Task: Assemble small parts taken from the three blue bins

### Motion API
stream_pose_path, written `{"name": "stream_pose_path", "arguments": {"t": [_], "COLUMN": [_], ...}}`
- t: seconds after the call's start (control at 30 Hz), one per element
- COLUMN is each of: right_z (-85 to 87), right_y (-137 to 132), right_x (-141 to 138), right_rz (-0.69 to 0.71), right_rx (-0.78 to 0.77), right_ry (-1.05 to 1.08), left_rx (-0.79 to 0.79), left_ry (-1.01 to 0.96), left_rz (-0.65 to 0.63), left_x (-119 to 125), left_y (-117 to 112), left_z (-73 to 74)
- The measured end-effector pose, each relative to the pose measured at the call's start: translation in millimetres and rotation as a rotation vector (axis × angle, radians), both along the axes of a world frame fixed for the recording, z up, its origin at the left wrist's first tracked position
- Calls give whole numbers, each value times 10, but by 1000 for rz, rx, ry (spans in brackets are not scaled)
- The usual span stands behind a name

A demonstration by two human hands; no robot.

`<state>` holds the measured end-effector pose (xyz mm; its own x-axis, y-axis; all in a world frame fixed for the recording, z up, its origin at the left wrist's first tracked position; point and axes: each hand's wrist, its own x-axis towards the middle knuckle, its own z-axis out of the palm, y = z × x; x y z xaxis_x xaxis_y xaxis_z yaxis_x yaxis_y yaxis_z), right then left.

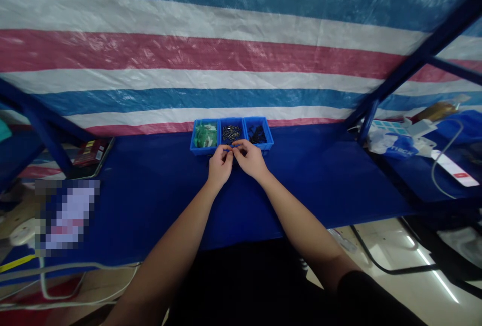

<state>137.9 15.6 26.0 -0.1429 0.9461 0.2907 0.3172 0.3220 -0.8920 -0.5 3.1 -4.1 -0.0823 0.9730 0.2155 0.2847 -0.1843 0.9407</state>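
My left hand (pixel 220 166) and my right hand (pixel 248 159) meet at the fingertips just in front of three joined blue bins. Both are closed in a pinch; whatever lies between the fingers is too small to make out. The left bin (pixel 193 144) holds green-tinted plastic bags or wrapped pieces (pixel 206 134). Many thin metal screws or pins (pixel 231 133) fill the middle bin (pixel 231 121). Dark small parts (pixel 257 135) lie in the right bin (pixel 268 134). My hands cover part of the bins' front edge.
The blue table (pixel 150 190) stands against a striped tarpaulin (pixel 226 55). Blue frame posts (pixel 391 77) slope at both sides. At left lies a dark red box (pixel 90 151); at right are plastic bags (pixel 395 142) and a white card-like item (pixel 455 168). Cables (pixel 68 268) run along the front left.
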Motion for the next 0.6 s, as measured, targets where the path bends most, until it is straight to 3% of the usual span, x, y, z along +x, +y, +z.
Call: {"name": "stream_pose_path", "arguments": {"t": [0.6], "right_z": [-24], "right_y": [8], "right_x": [-4], "right_rz": [-18], "right_rx": [14], "right_ry": [-14], "left_rx": [-16], "left_ry": [6], "left_rz": [9], "left_x": [1], "left_y": [5], "left_z": [-21]}}
